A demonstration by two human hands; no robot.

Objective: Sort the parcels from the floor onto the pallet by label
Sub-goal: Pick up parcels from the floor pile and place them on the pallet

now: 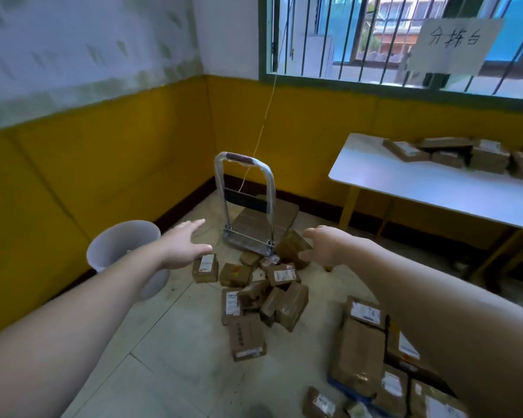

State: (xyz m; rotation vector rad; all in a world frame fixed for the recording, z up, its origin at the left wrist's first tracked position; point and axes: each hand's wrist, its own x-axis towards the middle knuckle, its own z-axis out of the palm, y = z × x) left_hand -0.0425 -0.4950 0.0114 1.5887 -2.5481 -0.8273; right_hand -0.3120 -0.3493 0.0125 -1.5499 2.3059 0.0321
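Note:
Several brown cardboard parcels [254,294] with white labels lie heaped on the tiled floor ahead of me. My left hand [185,243] stretches out above the heap's left side, fingers straight, holding nothing. My right hand [323,245] reaches out over the heap's right side, fingers loosely spread, also empty, just in front of one tilted parcel [290,245]. More labelled parcels [366,351] lie in a flat layer at the lower right, over a blue pallet edge [341,390] that is mostly hidden by them and my right arm.
A folding hand trolley [248,218] stands behind the heap near the corner. A white bucket [118,245] sits at the left under my left arm. At the right is a white table [420,182] with several parcels on it. Yellow walls close the corner.

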